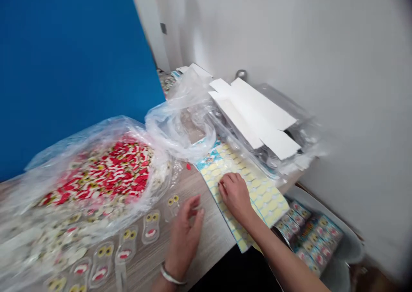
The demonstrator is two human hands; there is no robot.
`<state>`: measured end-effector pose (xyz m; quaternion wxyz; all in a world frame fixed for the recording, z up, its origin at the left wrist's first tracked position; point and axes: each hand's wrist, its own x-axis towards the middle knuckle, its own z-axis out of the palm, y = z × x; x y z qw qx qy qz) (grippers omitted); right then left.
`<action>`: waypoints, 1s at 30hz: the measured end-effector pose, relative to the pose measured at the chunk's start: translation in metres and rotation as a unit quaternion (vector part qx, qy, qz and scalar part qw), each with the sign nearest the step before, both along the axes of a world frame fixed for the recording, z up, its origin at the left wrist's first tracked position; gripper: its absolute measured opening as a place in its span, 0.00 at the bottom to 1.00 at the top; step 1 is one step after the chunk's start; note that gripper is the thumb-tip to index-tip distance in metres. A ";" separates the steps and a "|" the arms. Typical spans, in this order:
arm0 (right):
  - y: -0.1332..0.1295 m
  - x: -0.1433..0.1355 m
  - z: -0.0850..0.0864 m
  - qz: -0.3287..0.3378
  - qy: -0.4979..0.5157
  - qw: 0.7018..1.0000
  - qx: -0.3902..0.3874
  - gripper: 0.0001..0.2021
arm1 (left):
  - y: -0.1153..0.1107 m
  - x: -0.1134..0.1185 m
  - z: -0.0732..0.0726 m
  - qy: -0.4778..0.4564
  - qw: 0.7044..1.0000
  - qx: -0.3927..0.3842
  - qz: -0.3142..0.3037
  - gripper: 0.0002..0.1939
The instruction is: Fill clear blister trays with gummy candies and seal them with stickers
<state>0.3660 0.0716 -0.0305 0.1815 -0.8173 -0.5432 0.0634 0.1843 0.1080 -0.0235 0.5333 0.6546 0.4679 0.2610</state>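
My left hand point(185, 236), with a silver bracelet at the wrist, is over the wooden table, its thumb and fingers apart and nothing visible between them. Beside it, clear plastic pieces point(150, 227) lie in a row, most with two yellow-ringed eyes and a red-and-white mouth. My right hand point(234, 193) rests on a sheet of pale yellow stickers point(267, 197), fingers curled in; whatever they hold, if anything, is hidden. A large clear bag point(119, 171) of red, white and yellow-eyed pieces lies open at the left.
A blue panel point(74, 68) stands behind the bag. White folded card point(254, 111) sits on clear plastic packaging near the wall. Crumpled plastic point(183, 120) lies at the middle back. At the lower right, a grey chair point(350, 240) holds printed packs point(318, 240).
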 end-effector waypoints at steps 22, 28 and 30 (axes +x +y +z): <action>0.271 -0.124 0.020 0.267 -0.002 0.963 -0.042 0.15 | 0.102 -0.103 0.022 -0.344 0.832 -0.259 0.349 0.19; 0.277 -0.121 0.019 0.289 -0.034 0.953 -0.085 0.15 | 0.108 -0.106 0.024 -0.359 0.811 -0.279 0.369 0.21; 0.269 -0.117 0.018 0.307 -0.045 0.946 -0.093 0.14 | 0.109 -0.107 0.023 -0.366 0.807 -0.283 0.367 0.21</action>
